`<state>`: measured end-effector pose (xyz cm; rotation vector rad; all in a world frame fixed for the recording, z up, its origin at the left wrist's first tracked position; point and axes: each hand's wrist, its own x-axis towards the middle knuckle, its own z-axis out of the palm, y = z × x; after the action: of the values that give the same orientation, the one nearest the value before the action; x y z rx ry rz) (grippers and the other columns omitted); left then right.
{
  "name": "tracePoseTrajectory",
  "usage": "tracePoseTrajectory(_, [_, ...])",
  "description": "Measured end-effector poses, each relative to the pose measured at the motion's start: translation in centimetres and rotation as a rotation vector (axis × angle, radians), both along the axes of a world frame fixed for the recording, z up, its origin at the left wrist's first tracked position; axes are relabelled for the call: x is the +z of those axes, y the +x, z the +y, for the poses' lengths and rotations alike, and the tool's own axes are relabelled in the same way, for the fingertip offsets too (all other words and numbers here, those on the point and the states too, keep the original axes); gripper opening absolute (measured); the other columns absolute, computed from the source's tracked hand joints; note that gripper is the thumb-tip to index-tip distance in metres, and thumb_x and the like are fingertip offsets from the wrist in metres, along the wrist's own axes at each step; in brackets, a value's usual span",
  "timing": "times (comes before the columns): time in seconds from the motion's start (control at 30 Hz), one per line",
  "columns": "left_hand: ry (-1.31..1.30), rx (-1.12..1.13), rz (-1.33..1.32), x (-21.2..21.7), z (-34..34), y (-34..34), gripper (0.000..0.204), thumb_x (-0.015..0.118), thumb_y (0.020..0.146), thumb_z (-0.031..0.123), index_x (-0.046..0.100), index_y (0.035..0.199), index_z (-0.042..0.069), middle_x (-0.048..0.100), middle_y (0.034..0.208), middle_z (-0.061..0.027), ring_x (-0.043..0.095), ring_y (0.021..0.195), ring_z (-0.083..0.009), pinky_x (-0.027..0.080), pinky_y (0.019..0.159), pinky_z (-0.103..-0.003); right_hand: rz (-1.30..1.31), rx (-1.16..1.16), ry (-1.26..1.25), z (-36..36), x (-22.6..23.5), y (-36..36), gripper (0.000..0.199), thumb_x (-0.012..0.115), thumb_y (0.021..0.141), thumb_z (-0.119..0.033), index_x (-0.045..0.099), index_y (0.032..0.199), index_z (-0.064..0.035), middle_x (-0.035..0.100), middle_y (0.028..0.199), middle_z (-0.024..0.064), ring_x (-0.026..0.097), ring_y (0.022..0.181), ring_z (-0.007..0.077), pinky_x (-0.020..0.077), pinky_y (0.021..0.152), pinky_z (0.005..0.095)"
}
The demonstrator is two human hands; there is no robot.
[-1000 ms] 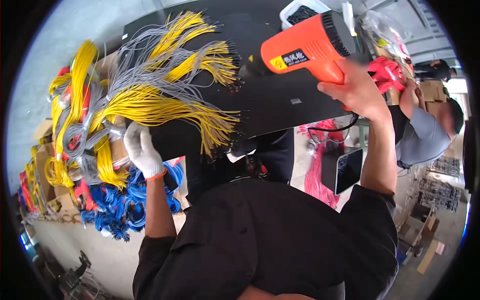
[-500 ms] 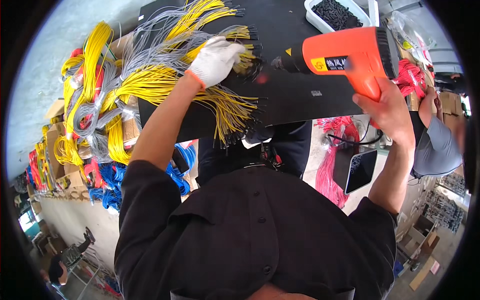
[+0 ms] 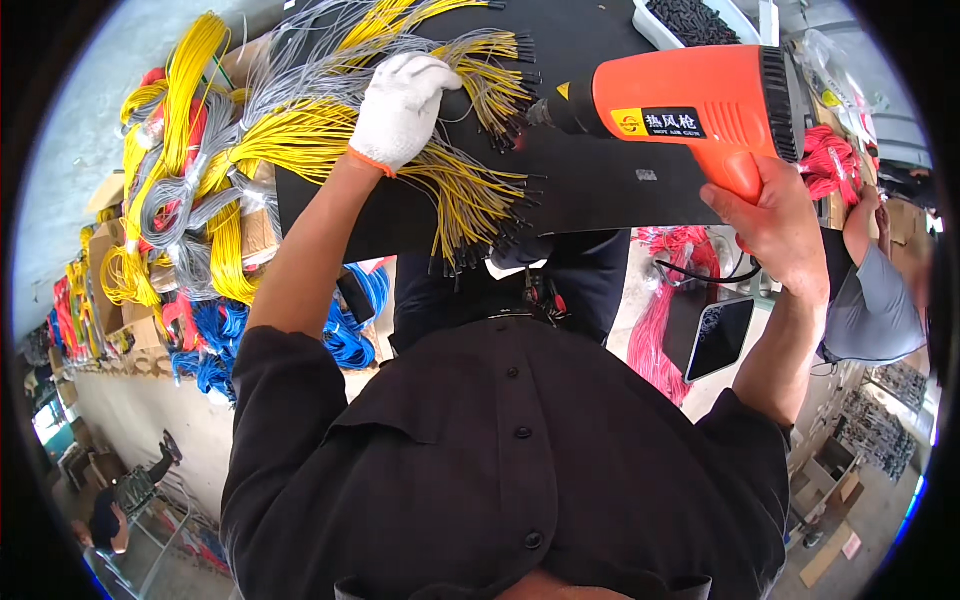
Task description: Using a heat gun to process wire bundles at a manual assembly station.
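An orange heat gun [image 3: 672, 95] with a black rear cap is in my bare right hand [image 3: 765, 215], fingers wrapped round its handle. Its dark nozzle points left at the black-tipped ends of a yellow and grey wire bundle [image 3: 492, 95]. My left hand [image 3: 405, 110], in a white glove with an orange cuff, lies over the wires just left of those ends. Its fingers are bent and closed; whatever they grip is hidden beneath them. Nearer to me, another yellow and grey wire bundle [image 3: 470, 195] fans out over the black tabletop [image 3: 610, 190].
A white tub [image 3: 655, 28] of small black pieces stands at the back right. Coiled yellow wires [image 3: 195, 90] and blue wires [image 3: 215, 345] are piled at the left. Red wires [image 3: 660, 340] and a dark-screened device [image 3: 718, 340] are below the table. A co-worker [image 3: 875, 300] is at far right.
My left hand has moved left and a little farther away, back from the wire ends. The black-tipped ends are spread more openly before the nozzle. The heat gun has shifted slightly left.
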<state>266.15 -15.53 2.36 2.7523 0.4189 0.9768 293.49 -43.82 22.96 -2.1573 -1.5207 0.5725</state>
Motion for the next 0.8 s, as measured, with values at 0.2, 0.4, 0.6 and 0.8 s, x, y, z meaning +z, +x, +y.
tracePoseTrajectory(0.2, [-0.236,0.058,-0.096,-0.9,-1.7,0.6,0.044,0.06,0.09,-0.005,0.065,0.131,0.011,0.076,0.105,-0.0048,0.067,0.111,-0.0338,0.051,0.101,-0.045,-0.008,0.018,-0.179,1.8,0.0,-1.2,0.02,0.079,0.09,-0.014,0.068,0.097,0.0007,0.06,0.072,0.0009,0.053,0.065,0.0083,0.0437,0.06,0.0306])
tracePoseTrajectory(0.4, [-0.126,0.017,-0.096,-1.3,-2.1,3.4,0.05,0.058,0.089,-0.004,0.061,0.137,0.008,0.076,0.103,-0.0053,0.066,0.112,-0.0339,0.05,0.106,-0.047,-0.243,0.047,-0.075,1.9,-0.4,-0.9,0.02,0.079,0.091,-0.015,0.068,0.096,0.0012,0.061,0.071,0.0007,0.055,0.065,0.0085,0.0443,0.06,0.0294])
tracePoseTrajectory(0.6, [-0.204,-0.054,0.153,-0.8,-1.1,1.8,0.05,0.063,0.093,0.004,0.057,0.143,0.009,0.071,0.116,-0.0128,0.064,0.116,-0.0333,0.041,0.119,-0.049,-0.115,-0.108,-0.094,1.3,0.5,0.4,0.02,0.079,0.092,-0.014,0.068,0.102,-0.0004,0.063,0.075,0.0002,0.059,0.067,0.0073,0.0463,0.06,0.0272])
tracePoseTrajectory(0.8, [0.0,-0.071,0.116,-1.8,-0.3,3.5,0.046,0.065,0.096,0.009,0.06,0.141,0.012,0.071,0.114,-0.0114,0.064,0.12,-0.0323,0.039,0.121,-0.05,-0.084,-0.13,-0.113,1.1,0.9,0.8,0.019,0.078,0.093,-0.013,0.067,0.102,-0.0006,0.065,0.078,-0.0007,0.059,0.067,0.007,0.047,0.06,0.0261])
